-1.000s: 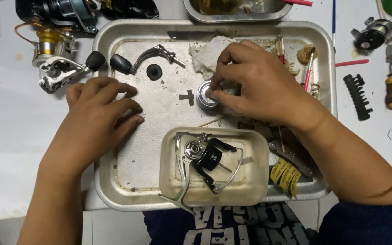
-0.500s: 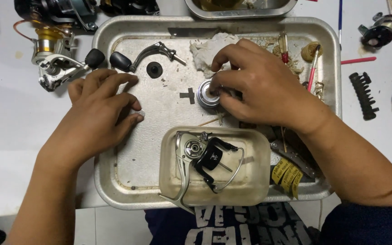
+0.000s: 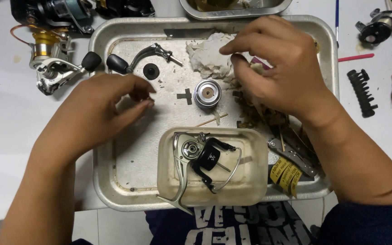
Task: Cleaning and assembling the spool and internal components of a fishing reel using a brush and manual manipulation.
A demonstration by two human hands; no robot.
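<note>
A: Which step, by the look of it?

B: Mid strip-down/clean of a fishing reel, I'd say. Right hand [image 3: 277, 68] has fingers curled, thumb & forefinger pinched over the white rag [image 3: 209, 56] at its fingertips; whether they grip the rag or some tiny part, can't tell. Left hand [image 3: 98, 109] is loosely curled, fingertips nearly closed, nothing visible in it.

A: & the spool?

B: Small metal spool [image 3: 207, 94] stands upright on the steel tray [image 3: 114, 181], btwn the two hands, just below the right fingertips, touched by neither.

A: Next move needs?

B: Prob. a short drop of the right fingers onto the spool w/ the rag; left hand to steady it.

A: Room?

B: Tight. Crank handle [image 3: 137, 56] & black cap [image 3: 151, 71] sit just beyond the left fingertips, a small cross-shaped piece [image 3: 185, 95] btwn them & the spool. Plastic tub [image 3: 250, 181] w/ the reel body [image 3: 191, 156] near the wrists. Bare tray only under the left palm
</note>
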